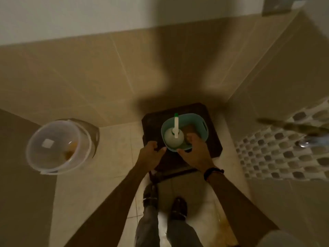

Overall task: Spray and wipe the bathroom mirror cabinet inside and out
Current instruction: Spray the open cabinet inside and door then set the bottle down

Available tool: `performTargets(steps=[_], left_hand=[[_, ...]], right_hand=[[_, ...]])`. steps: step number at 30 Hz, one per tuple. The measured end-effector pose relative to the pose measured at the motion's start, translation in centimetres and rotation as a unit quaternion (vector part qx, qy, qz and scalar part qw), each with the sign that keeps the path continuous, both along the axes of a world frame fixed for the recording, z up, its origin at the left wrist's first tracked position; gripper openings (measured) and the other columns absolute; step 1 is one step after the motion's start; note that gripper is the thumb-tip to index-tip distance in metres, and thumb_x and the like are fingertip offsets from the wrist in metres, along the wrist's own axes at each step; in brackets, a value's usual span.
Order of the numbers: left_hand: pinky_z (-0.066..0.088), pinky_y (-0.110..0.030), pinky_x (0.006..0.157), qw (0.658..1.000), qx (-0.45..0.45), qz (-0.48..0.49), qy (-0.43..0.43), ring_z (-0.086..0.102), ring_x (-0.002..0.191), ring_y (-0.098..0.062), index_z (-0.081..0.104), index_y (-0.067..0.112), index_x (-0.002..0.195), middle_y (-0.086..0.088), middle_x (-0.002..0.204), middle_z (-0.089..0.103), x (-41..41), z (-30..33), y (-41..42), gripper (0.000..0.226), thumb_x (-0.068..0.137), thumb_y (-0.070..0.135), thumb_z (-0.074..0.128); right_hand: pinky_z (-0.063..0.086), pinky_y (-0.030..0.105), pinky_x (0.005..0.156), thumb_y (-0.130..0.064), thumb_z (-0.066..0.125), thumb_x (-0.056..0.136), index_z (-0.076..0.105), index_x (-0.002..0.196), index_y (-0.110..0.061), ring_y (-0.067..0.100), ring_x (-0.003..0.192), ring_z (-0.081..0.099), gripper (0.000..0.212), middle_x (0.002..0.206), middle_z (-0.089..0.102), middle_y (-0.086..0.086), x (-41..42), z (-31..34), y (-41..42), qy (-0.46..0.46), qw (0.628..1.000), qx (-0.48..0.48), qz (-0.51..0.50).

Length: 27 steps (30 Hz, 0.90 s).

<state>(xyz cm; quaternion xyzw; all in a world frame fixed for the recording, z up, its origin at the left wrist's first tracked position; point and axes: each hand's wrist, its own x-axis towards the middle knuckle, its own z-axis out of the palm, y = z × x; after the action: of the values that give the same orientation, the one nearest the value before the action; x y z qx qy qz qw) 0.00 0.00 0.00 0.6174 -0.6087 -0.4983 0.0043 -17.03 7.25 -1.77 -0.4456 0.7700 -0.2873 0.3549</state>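
My left hand (151, 151) has its fingers curled and its thumb reaching to the near rim of the teal basket (203, 124); whether it truly grips that rim I cannot tell through the blur. My right hand (194, 148) is spread fairly wide, fingers relaxed over the basket's near right edge, thumb toward the rim, closed on nothing that I can make out. A dark band (212, 172) sits on my right wrist. Inside the basket stands a white spray bottle (171, 138), its long white nozzle with a green tip pointing away from me, and beside it, under my right fingers, lies something brownish, perhaps a cloth (191, 130), too dim to name for sure. The basket rests on a dark wooden stool (215, 143) with a square top, set in the corner of the room. My shoes (179, 208) stand on the pale tiled floor (115, 157) just before the stool. To the left, well apart from the stool, a clear plastic bucket (58, 147) sits on the floor with something orange at its bottom. Large beige tiles cover the wall (89, 77) behind, white above them. On the right a band of small mosaic tiles (284, 152) runs along the side wall, and a blurred tap (306, 142) juts out there
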Motion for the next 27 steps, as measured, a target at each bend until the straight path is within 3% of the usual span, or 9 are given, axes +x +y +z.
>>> performTargets(steps=[4, 7, 10, 14, 16, 18, 22, 27], left_hand=[[0.037, -0.021, 0.088, 1.0, 0.0, 0.009, -0.001, 0.053, 0.121, -0.021, 0.043, 0.01, 0.139, -0.006, 0.136, 0.055, -1.1, -4.3, -3.2, 0.051, 0.097, 0.035, 0.056], [0.036, -0.021, 0.089, 0.999, 0.021, 0.019, 0.013, 0.053, 0.121, -0.019, 0.043, 0.011, 0.14, -0.004, 0.135, 0.056, -1.7, -6.9, -4.4, 0.049, 0.096, 0.03, 0.057], [0.04, -0.022, 0.09, 0.999, 0.033, 0.011, 0.023, 0.056, 0.116, -0.016, 0.045, 0.013, 0.138, -0.002, 0.133, 0.059, -1.9, -8.5, -5.0, 0.047, 0.095, 0.027, 0.059], [0.039, -0.013, 0.078, 0.999, 0.034, -0.015, 0.034, 0.054, 0.099, -0.005, 0.051, 0.015, 0.13, 0.001, 0.126, 0.063, -2.0, -9.7, -5.3, 0.038, 0.094, 0.025, 0.061], [0.039, -0.01, 0.074, 0.999, 0.032, -0.019, 0.031, 0.054, 0.097, -0.004, 0.053, 0.015, 0.129, 0.001, 0.124, 0.064, -2.1, -10.2, -5.7, 0.037, 0.094, 0.023, 0.062], [0.042, -0.014, 0.078, 0.999, 0.032, -0.022, 0.025, 0.054, 0.097, -0.005, 0.053, 0.015, 0.128, 0.001, 0.123, 0.064, -2.1, -10.4, -6.0, 0.036, 0.094, 0.021, 0.062], [0.047, -0.024, 0.085, 0.999, 0.039, -0.025, 0.023, 0.057, 0.097, -0.007, 0.054, 0.014, 0.127, 0.001, 0.121, 0.065, -2.0, -10.3, -6.5, 0.036, 0.093, 0.02, 0.062], [0.049, -0.025, 0.085, 0.998, 0.049, -0.029, 0.024, 0.059, 0.095, -0.009, 0.056, 0.013, 0.125, 0.0, 0.118, 0.066, -1.9, -9.7, -6.7, 0.033, 0.093, 0.019, 0.062]], right_hand=[[0.04, 0.042, 0.11, -0.029, 0.083, 0.074, 0.034, 0.146, -0.016, 0.022, 0.134, 0.041, 0.089, 0.143, 0.044, 0.004, 0.5, -3.7, -2.8, -0.027, 1.0, -0.009, 0.004], [0.039, 0.045, 0.111, -0.025, 0.083, 0.073, 0.03, 0.149, -0.018, 0.019, 0.136, 0.04, 0.094, 0.146, 0.043, 0.003, 1.2, -6.2, -4.7, -0.043, 0.997, -0.044, -0.038], [0.041, 0.035, 0.111, -0.026, 0.083, 0.072, 0.034, 0.148, -0.02, 0.01, 0.13, 0.046, 0.09, 0.141, 0.049, -0.003, 2.0, -7.1, -6.2, -0.047, 0.992, -0.075, -0.087], [0.041, 0.011, 0.101, -0.032, 0.082, 0.076, 0.043, 0.143, -0.014, 0.002, 0.119, 0.053, 0.079, 0.132, 0.059, -0.003, 2.6, -7.6, -7.8, -0.04, 0.984, -0.128, -0.119], [0.044, 0.01, 0.094, -0.03, 0.081, 0.078, 0.047, 0.14, -0.013, -0.003, 0.107, 0.057, 0.072, 0.121, 0.064, -0.003, 2.8, -7.6, -8.5, -0.029, 0.98, -0.143, -0.133], [0.05, 0.016, 0.087, -0.025, 0.079, 0.081, 0.054, 0.131, -0.008, -0.006, 0.092, 0.058, 0.059, 0.105, 0.066, -0.005, 2.8, -7.7, -9.1, -0.013, 0.978, -0.152, -0.142], [0.047, 0.009, 0.078, -0.009, 0.074, 0.083, 0.058, 0.122, -0.001, 0.002, 0.08, 0.057, 0.043, 0.093, 0.066, 0.002, 2.5, -7.5, -9.9, 0.012, 0.98, -0.148, -0.134], [0.049, 0.034, 0.085, -0.004, 0.072, 0.079, 0.06, 0.115, -0.001, 0.027, 0.093, 0.059, 0.039, 0.104, 0.061, 0.013, 2.2, -6.3, -10.6, 0.076, 0.975, -0.176, -0.116]])
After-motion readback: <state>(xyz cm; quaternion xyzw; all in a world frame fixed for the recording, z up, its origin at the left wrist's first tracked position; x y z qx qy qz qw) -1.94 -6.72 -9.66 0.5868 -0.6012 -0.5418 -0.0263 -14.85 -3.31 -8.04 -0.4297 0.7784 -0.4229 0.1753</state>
